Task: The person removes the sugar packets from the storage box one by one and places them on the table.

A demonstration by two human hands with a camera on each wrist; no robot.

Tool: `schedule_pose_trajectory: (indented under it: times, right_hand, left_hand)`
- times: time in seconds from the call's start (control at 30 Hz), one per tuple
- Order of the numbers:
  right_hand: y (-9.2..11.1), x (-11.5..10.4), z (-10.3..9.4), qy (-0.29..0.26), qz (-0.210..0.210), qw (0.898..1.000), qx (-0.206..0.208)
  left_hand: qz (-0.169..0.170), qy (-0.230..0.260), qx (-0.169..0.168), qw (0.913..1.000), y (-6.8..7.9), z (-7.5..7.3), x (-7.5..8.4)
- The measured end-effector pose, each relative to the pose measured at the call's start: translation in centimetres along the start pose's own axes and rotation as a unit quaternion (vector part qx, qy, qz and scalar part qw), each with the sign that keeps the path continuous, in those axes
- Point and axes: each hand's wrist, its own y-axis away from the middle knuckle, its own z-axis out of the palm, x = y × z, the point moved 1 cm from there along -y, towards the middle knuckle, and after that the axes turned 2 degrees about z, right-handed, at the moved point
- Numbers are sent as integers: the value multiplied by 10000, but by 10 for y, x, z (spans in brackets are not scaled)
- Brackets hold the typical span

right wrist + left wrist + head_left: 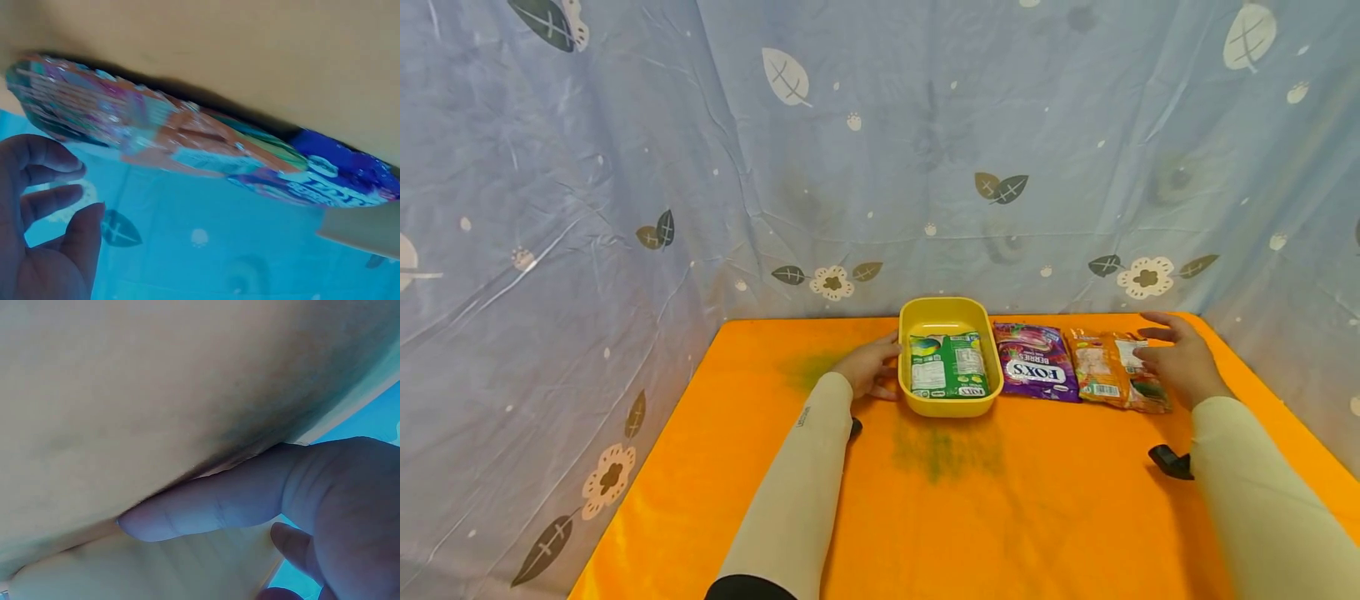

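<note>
A yellow plastic tub (951,409) stands near the far edge of the table, with a green candy bag (951,367) lying flat inside. My left hand (867,367) is at the tub's left side, fingertips right at its wall; the left wrist view shows an extended thumb (200,509) beside the pale tub. To the right of the tub lie a purple Fox's Berries bag (1037,362) and an orange candy bag (1108,371). My right hand (1187,367) hovers by the orange bag's right end, fingers spread and slightly bent, with nothing held.
An orange cloth (985,517) with dull green patches covers the table. A pale blue curtain (925,150) with leaf and flower prints hangs behind and along both sides, close to the table edges. A black mount (1171,461) sticks out from the right wrist.
</note>
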Motion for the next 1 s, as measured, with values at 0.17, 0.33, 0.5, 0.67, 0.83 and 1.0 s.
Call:
schedule_pose_trajectory:
  times: [0.17,0.33,0.5,0.67,0.83,1.0]
  right_hand:
    - [-3,-10,14,-92,-55,9999,-118]
    - [-7,-25,33,-64,-21,9990,-435]
    - [-9,-40,57,-260,45,9954,-917]
    - [-8,-56,79,-236,-90,9925,-1192]
    - [-7,-69,96,-112,-219,9929,-1161]
    - [-8,-82,109,-202,-177,9925,-1196]
  left_hand:
    - [26,-32,-2,10000,0,0,-1]
    - [23,-28,28,10000,-1,0,-1]
    - [37,-18,42,10000,-1,0,-2]
    - [68,-91,6,9999,2,0,-2]
    - [77,-73,9,9999,3,0,-2]
    - [57,-45,19,10000,3,1,-1]
